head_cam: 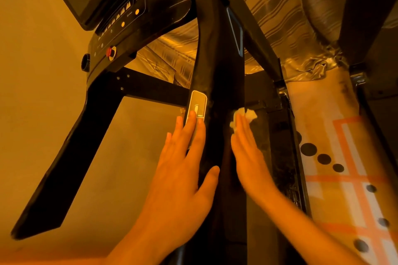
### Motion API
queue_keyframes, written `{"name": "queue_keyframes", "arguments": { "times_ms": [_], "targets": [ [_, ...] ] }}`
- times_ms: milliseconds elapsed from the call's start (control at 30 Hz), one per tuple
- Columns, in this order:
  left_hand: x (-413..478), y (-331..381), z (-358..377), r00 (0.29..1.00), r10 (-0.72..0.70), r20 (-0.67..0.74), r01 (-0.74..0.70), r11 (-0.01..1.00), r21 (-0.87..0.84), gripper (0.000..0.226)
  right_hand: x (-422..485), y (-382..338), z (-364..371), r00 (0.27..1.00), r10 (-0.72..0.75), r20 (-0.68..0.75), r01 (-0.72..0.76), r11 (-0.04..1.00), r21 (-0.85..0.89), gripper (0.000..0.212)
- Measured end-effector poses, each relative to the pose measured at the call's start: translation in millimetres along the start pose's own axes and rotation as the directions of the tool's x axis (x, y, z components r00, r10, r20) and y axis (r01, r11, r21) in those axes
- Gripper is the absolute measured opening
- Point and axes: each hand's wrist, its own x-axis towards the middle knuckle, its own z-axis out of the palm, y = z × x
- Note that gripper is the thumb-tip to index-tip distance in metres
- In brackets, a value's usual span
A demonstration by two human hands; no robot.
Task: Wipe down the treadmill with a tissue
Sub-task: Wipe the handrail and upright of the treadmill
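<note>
The black treadmill fills the view, its console (120, 19) at the upper left and its right handrail (219, 75) running down the middle. My left hand (185, 165) lies flat on the handrail's left side, fingers straight over a silver sensor plate (197, 105), thumb on the rail's top. My right hand (247, 153) presses a crumpled white tissue (246, 115) with straight fingers against the rail's right side. The tissue shows beyond my fingertips.
A red safety button (110, 52) sits on the console's lower edge. The treadmill's other handrail (71, 157) slopes down at the left. Striped curtain fabric (286, 13) hangs behind. A cloth with dots and orange lines (336, 168) lies at the right.
</note>
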Motion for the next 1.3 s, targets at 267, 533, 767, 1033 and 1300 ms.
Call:
{"name": "queue_keyframes", "arguments": {
  "times_ms": [267,533,767,1033,1300],
  "targets": [
    [0,-3,2,1.0,0.015,-0.002,-0.015,1.0,0.0,0.082,18,4,-1,0.998,-0.027,-0.062,0.029,0.999,0.032,0.047],
    [-2,-4,3,0.999,0.023,-0.025,-0.024,0.999,-0.034,0.082,58,-2,-11,0.999,-0.002,-0.048,0.0,0.999,-0.053,0.048],
    [-1,-4,5,0.999,0.039,-0.031,-0.041,0.998,-0.057,0.083,20,-3,1,0.996,-0.038,-0.074,0.035,0.998,-0.052,0.046],
    [0,-3,5,0.999,0.028,-0.037,-0.029,0.999,-0.017,0.084,56,0,-11,0.998,0.021,-0.054,-0.024,0.998,-0.057,0.049],
    [0,-4,5,0.999,0.036,-0.04,-0.038,0.999,-0.029,0.081,-1,-1,9,0.996,-0.041,-0.078,0.047,0.997,0.065,0.05]
  ]
}}
